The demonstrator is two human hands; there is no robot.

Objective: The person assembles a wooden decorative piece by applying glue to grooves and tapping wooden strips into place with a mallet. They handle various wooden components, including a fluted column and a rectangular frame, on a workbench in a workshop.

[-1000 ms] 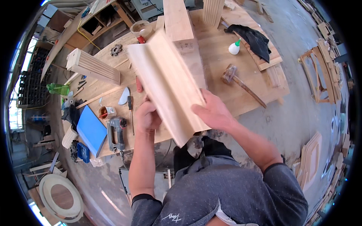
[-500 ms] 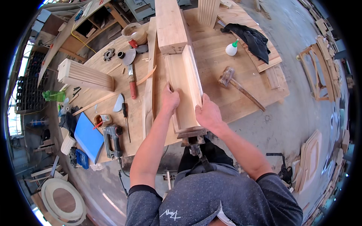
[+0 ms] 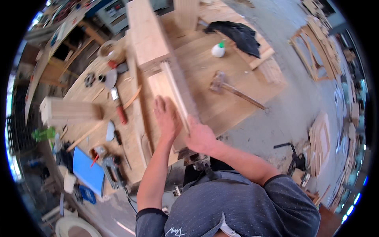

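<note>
- The left hand (image 3: 166, 118) lies flat on the pale wooden board (image 3: 167, 93), fingers spread and pressing down, gripping nothing; the board rests lengthwise on the workbench (image 3: 233, 79), its far end butted against a thick timber block (image 3: 146, 33).
- The right hand (image 3: 199, 136) sits at the board's near right edge, fingers curled along the side; whether they close fully round it cannot be told.
- A likely risk: the near end seems to overhang the bench, so uneven pressure could tip or skew the board.
- A red-handled tool (image 3: 118, 106) lies just left of the board; a sideways slide could knock it.
- The mallet (image 3: 233, 89) and glue bottle (image 3: 218, 49) lie well apart on the right; they look safe.
</note>
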